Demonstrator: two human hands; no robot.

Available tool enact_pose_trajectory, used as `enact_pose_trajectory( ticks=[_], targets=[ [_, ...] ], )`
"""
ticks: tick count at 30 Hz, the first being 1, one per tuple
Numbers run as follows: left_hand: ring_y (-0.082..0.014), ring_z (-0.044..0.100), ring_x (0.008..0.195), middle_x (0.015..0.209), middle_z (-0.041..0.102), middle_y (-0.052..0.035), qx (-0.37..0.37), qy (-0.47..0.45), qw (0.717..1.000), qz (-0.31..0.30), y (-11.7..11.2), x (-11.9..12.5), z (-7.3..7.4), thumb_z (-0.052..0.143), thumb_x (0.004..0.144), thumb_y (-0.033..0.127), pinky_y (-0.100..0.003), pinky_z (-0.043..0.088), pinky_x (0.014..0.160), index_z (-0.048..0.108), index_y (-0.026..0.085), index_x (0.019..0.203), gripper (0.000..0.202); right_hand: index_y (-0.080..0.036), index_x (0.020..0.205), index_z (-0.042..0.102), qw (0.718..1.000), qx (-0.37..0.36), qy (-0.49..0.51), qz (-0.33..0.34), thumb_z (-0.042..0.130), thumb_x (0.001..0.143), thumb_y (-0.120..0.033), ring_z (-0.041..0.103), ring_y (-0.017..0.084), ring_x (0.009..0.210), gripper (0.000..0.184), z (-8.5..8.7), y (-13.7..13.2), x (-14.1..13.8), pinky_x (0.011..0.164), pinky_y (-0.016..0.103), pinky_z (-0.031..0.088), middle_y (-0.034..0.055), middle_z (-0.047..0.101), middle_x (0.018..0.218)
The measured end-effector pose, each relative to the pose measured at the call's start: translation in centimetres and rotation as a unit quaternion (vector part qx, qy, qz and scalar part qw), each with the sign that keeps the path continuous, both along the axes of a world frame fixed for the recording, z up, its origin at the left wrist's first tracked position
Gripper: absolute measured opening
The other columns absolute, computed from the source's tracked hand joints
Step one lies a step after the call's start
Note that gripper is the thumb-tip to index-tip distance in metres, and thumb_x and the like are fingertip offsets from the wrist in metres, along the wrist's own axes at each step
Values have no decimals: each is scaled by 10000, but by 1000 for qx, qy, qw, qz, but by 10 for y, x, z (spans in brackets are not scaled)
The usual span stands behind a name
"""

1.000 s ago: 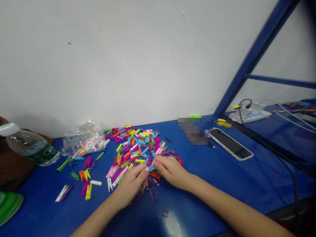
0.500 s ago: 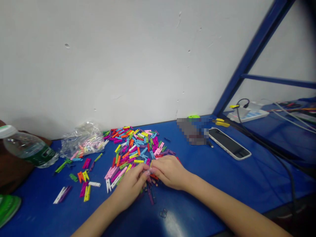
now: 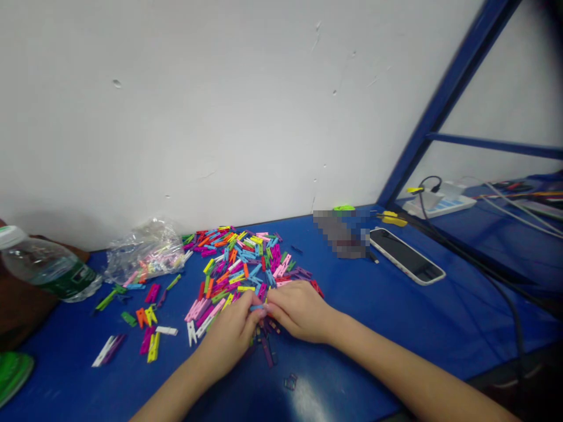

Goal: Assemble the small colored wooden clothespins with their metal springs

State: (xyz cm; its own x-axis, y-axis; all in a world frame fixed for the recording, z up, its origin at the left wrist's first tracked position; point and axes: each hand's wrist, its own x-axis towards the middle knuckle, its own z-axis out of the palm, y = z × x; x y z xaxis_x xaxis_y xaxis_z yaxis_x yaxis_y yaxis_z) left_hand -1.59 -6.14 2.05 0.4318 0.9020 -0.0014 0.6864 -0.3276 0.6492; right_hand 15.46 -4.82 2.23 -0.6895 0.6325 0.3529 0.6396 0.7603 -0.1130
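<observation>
My left hand is closed in a pinch on a small light-blue clothespin, of which only a sliver shows. My right hand meets it, fingertips pressed together at the clothespin's other end; the fingers hide most of it. Both hands are at the near edge of a heap of coloured clothespins. Just below the fingertips, a purple clothespin piece lies among dark bits. Several small metal springs sit on the blue table closer to me.
Left of the heap are loose clothespins, a clear plastic bag with more inside, and a water bottle leaning over. On the right lie a phone, black cables and a power strip. A white wall stands behind.
The hands stay together in nearly the same spot. A light-blue clothespin now shows between the fingertips. The whole view has shifted slightly.
</observation>
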Motion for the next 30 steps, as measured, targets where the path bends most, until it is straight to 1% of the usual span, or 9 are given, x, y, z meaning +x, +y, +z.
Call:
enact_pose_trajectory(
  ticks=[10,14,16,20,22,25,27,30],
  targets=[
    [-174,495,649,659,544,-11,31,-15,999,-14,-4,0,6,353,815,266,-252,321,563,436,197,712,149,-169,740,489,1000,-10,20,11,281,872,-276,511,125,574,268,-6,-2,-1,538,244,258,20,586,640],
    [-172,499,661,671,548,-13,35,-24,999,-11,-4,0,6,360,817,272,-251,325,572,439,193,719,148,-171,712,476,999,-9,39,11,247,880,-287,501,125,555,307,-4,-2,-1,531,244,251,18,576,618],
    [-164,499,656,681,553,-9,34,-38,999,-4,-4,0,6,369,818,282,-247,328,576,445,192,724,150,-172,716,474,999,-12,43,14,234,882,-319,505,130,566,327,-4,-1,0,533,242,253,22,575,619],
    [-138,476,588,624,532,16,9,-73,997,7,-3,1,4,383,815,314,-230,323,543,463,190,719,176,-171,724,474,999,-14,50,14,226,883,-370,507,135,573,356,-5,1,0,528,237,256,25,571,618],
    [-124,456,542,579,509,32,-20,-92,996,9,-3,2,4,381,816,328,-220,314,515,464,186,724,188,-169,712,473,998,-11,60,11,209,888,-353,503,134,561,366,-7,2,0,525,237,257,25,566,608],
    [-112,445,521,579,508,45,-60,-121,991,10,-2,2,2,375,816,341,-212,308,503,452,186,786,175,-167,690,474,998,-6,68,10,201,891,-319,496,130,547,371,-9,3,0,528,238,263,25,559,593],
    [-112,440,534,589,501,47,-62,-123,990,13,-1,1,2,384,810,355,-211,309,510,440,188,782,178,-166,689,476,998,-6,67,10,207,890,-304,494,128,551,363,-10,3,0,533,236,269,27,559,597],
    [-111,427,544,587,486,45,-55,-114,992,7,-1,-1,1,386,807,371,-212,303,517,433,184,725,209,-162,713,476,998,-7,65,11,200,887,-293,494,133,569,351,-12,3,0,545,235,281,35,560,613]
  ],
)
